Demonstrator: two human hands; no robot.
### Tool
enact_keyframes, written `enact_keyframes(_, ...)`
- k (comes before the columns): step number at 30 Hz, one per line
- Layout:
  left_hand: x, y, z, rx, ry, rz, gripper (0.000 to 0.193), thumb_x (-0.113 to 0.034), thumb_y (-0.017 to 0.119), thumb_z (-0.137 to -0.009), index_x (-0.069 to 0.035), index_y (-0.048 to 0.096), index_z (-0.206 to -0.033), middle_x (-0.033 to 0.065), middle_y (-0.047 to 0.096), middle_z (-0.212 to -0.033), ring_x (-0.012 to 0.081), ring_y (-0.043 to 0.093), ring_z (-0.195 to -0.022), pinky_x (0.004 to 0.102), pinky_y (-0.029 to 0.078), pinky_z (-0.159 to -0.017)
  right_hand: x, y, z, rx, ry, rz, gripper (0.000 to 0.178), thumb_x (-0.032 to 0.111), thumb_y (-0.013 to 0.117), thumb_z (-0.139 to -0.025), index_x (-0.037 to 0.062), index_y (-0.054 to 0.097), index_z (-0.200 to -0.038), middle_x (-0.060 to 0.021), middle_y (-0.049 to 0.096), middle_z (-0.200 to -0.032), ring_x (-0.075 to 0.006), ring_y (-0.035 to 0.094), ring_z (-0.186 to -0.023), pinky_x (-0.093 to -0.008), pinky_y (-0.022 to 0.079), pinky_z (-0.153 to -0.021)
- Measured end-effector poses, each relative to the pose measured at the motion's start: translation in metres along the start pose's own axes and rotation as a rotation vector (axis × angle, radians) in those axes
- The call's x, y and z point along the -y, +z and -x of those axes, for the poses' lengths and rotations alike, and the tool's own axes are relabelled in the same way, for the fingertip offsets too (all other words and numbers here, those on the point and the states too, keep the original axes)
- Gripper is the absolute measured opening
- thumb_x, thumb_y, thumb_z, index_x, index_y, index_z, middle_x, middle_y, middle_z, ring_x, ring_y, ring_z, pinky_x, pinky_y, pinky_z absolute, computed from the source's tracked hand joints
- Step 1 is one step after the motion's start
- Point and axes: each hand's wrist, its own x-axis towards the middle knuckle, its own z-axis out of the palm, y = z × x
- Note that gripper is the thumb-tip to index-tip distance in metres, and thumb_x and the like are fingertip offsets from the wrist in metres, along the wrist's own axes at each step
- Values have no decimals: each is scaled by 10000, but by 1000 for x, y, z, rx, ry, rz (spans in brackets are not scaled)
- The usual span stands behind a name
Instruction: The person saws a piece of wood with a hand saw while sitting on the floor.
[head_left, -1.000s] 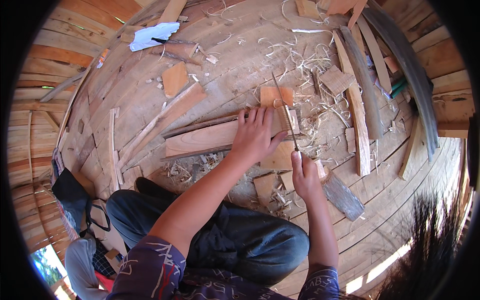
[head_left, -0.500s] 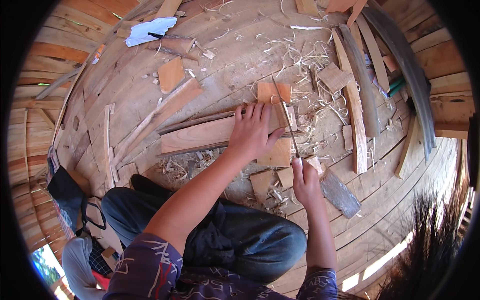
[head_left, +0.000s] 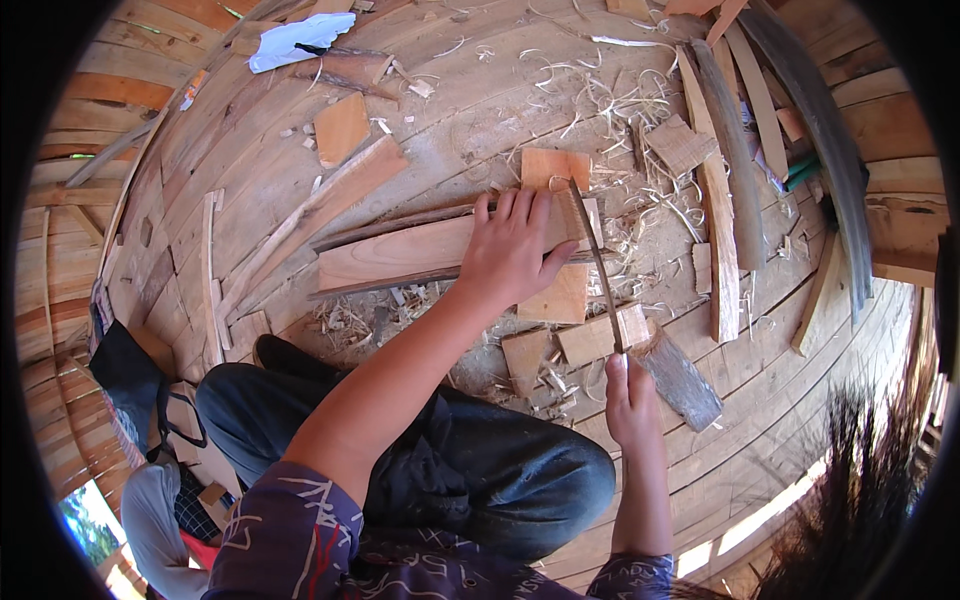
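My left hand (head_left: pixel 510 245) presses down on a pale plank (head_left: pixel 395 252), its fingers over the far side and its thumb stretched toward the right end. Beneath that end a short orange-brown board (head_left: pixel 555 298) lies crosswise on the floor. A narrow ridged strip of wood (head_left: pixel 569 215) shows just right of the fingers. My right hand (head_left: pixel 632 400) is closed round the near end of a long narrow metal blade (head_left: pixel 605 278). The blade slants along the plank's right end, its tip near the far part of the crosswise board. Whether it has teeth cannot be made out.
Curled shavings (head_left: pixel 625 105) litter the plank floor. A bark-covered block (head_left: pixel 683 380) and small offcuts (head_left: pixel 525 360) lie near my right hand. Long boards (head_left: pixel 715 220) stand along the right, a split length of wood (head_left: pixel 310 220) at left. A white plastic bag (head_left: pixel 300 42) lies far left.
My right hand has drawn the blade back toward me and slightly right, along its length. My left hand stays on the plank.
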Motion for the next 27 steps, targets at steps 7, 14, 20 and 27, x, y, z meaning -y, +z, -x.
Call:
enact_keyframes(7,-5,3,-3,18,-15,20,624,-462,584,-896,15,448,-1275,193,532,-1231,321,476,-1191,501,284,-1029,7,17,-68,-43,-123,-29,425,310,468,-1018,-65,545,-834,-281,538,-658,-453,524,-612,-479,388,-565)
enact_keyframes(14,-2,0,2,4,-22,4,633,-464,586,-896,21,444,-1277,192,527,-1244,319,478,-1193,504,282,-1032,-10,3,-9,47,-52,11,411,299,467,-1021,-61,518,-829,-249,509,-617,-393,508,-564,-455,379,-546)
enact_keyframes(20,-3,0,-2,37,-17,3,635,-454,577,-901,36,440,-1280,217,516,-1257,338,470,-1201,512,276,-1037,6,11,-29,24,-11,-29,470,342,424,-1038,-57,501,-800,-184,459,-611,-278,440,-591,-427,382,-584)
enact_keyframes(27,-4,2,-1,24,-10,7,642,-478,562,-902,33,450,-1274,218,517,-1254,336,471,-1200,507,282,-1034,5,18,-52,19,-91,-83,472,348,439,-1027,-82,535,-858,-274,514,-645,-420,492,-590,-453,415,-585)
